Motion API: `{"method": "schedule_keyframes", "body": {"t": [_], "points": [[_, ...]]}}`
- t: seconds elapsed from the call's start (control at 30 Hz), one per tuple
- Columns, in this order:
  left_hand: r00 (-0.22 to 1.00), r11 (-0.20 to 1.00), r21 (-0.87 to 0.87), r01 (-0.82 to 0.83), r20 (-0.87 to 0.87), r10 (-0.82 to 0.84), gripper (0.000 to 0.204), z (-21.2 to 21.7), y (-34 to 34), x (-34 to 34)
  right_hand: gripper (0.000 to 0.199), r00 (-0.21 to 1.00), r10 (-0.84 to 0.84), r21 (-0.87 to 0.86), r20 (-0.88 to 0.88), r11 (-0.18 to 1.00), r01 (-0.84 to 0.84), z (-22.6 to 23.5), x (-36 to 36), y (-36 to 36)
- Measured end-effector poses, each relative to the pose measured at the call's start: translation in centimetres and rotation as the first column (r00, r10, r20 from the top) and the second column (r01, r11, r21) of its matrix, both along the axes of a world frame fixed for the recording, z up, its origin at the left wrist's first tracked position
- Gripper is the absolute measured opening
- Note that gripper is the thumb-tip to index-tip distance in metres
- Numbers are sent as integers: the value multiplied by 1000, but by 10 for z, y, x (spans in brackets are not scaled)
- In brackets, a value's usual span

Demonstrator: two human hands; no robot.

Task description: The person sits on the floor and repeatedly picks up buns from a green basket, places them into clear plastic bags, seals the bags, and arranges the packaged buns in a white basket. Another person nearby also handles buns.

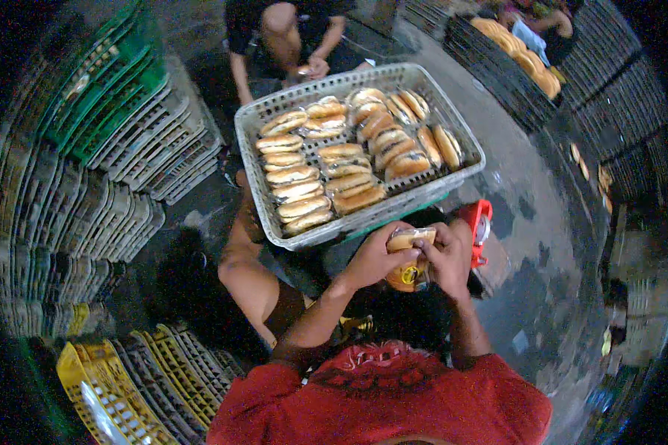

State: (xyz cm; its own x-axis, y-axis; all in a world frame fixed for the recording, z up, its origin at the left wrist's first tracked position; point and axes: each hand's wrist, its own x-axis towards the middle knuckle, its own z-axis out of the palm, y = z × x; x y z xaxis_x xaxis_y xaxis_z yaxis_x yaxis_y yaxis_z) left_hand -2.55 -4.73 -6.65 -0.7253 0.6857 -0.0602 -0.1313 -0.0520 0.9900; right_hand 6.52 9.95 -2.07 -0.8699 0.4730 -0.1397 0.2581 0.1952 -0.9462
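Note:
In front of my lap, my left hand (384, 254) and my right hand (447, 261) are both closed on a bread roll (408, 239) in clear plastic film. The left fingers wrap its left end and the right fingers pinch its right side. Just below the hands shows an orange-brown packed piece (406, 277) with a round yellow label; whether it belongs to the same pack I cannot tell. To the right of my right hand stands a red tape dispenser (482, 233). Beyond my hands, a grey plastic crate (358, 225) holds several filled rolls (292, 176) in rows.
Another person's hands (317, 68) hold a small item beyond the crate. Stacked green crates (119, 81), grey crates (152, 137) and yellow crates (100, 386) line the left side. At the far right, a dark crate (490, 74) holds long loaves (516, 52) beside another person.

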Motion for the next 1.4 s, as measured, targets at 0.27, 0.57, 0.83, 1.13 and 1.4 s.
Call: {"method": "schedule_keyframes", "body": {"t": [0.27,0.57,0.83,1.13,1.4], "points": [[886,849,272,-453,248,393,37,6,-19,-35,67,934,289,670,-210,739,-78,5,-81,-49],[508,651,69,-756,-565,650,18,-12,-52,-235,48,826,530,795,-192,577,-185,-76,-291,5],[427,170,-574,-801,-746,-510,25,-64,-4,-313,74,926,345,918,152,298,-261,-164,-316,11],[382,289,-643,-709,-695,-609,29,-64,7,-359,39,861,500,866,98,384,-321,-164,-327,16],[194,526,-466,-711,-849,-491,25,-57,-5,-341,37,848,520,889,104,334,-313,-172,-321,17]]}}
